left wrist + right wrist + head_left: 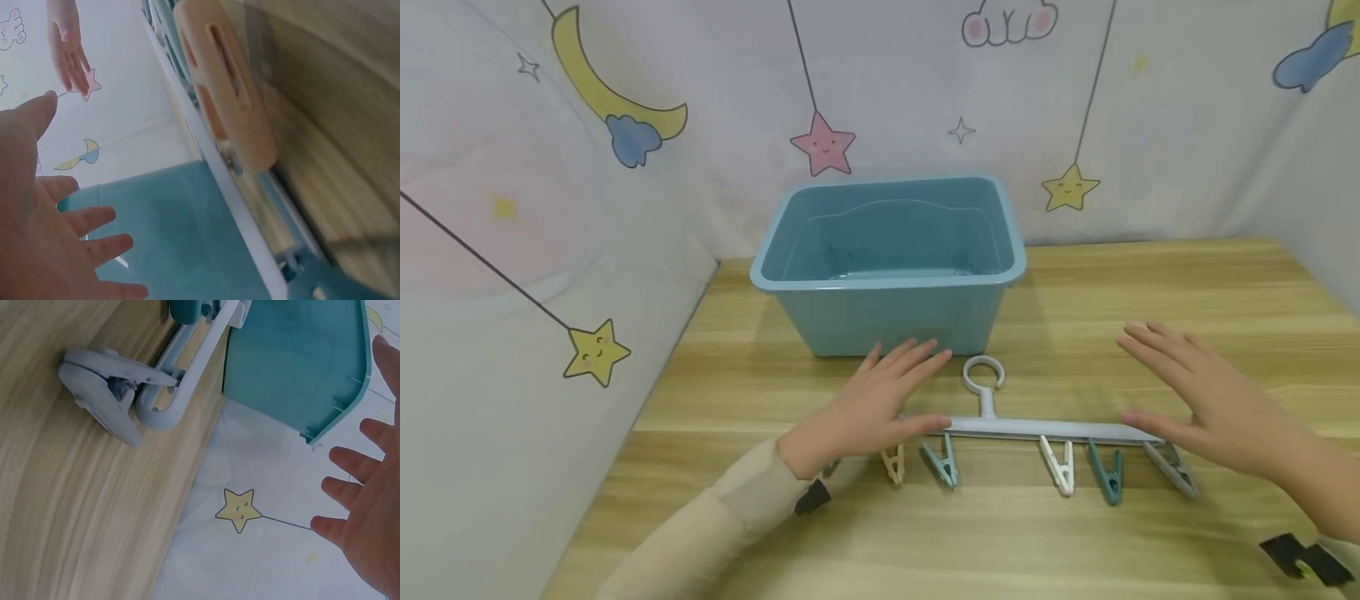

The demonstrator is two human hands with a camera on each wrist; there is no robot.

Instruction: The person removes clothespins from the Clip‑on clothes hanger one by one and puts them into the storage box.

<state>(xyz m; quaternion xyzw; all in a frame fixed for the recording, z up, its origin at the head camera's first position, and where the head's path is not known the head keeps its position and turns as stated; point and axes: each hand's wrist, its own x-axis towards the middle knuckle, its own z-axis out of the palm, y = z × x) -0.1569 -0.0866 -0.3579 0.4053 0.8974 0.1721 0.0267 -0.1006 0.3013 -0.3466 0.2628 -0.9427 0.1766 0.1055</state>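
A pale grey-blue clip hanger (1037, 428) lies on the wooden table, its round hook (983, 375) toward the back. Along its bar sit several clothespins: a tan one (225, 87), a light teal one (945, 465), a white one (1058, 467), a dark teal one (1107, 473) and a grey one (103, 390). My left hand (872, 407) hovers over the bar's left part with fingers spread, holding nothing and partly covering that end. Above the right end is my right hand (1217, 400), fingers extended, also holding nothing.
Behind the hanger stands a blue-green plastic bin (887, 321), open at the top. A cloth backdrop (895, 83) printed with stars and moons rises behind the table (1187, 292) and along its sides.
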